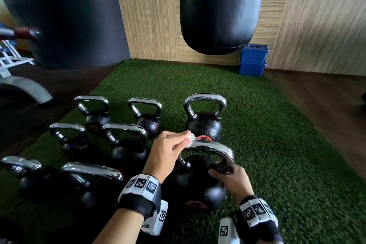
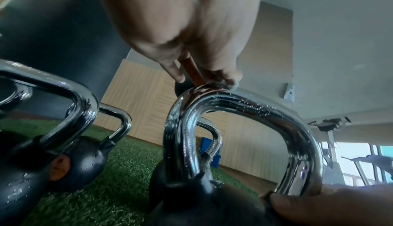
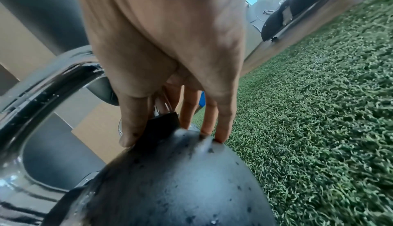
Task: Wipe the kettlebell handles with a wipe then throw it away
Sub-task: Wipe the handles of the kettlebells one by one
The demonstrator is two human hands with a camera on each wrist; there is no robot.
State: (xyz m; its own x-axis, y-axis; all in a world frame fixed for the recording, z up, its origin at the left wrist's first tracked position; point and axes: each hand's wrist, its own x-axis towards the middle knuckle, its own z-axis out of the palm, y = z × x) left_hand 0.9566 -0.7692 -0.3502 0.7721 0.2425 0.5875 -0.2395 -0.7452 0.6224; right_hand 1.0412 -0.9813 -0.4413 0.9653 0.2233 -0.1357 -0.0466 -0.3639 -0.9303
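Observation:
Several black kettlebells with chrome handles stand on green turf (image 1: 267,134). My left hand (image 1: 170,149) pinches a crumpled white wipe (image 1: 190,137) and presses it on the top left of the chrome handle (image 1: 213,147) of the nearest right kettlebell (image 1: 198,186). The left wrist view shows that handle (image 2: 244,105) wet with droplets under my left hand (image 2: 191,44). My right hand (image 1: 230,181) holds the handle's right leg where it meets the ball. In the right wrist view, thumb and fingers (image 3: 221,125) straddle that leg, tips on the ball (image 3: 170,187).
Other kettlebells (image 1: 126,144) crowd the left and another (image 1: 204,121) stands just behind. Two black punching bags (image 1: 219,10) hang ahead. Stacked blue bins (image 1: 253,60) sit by the wooden wall. A grey bench frame (image 1: 25,87) is at far left; open turf lies to the right.

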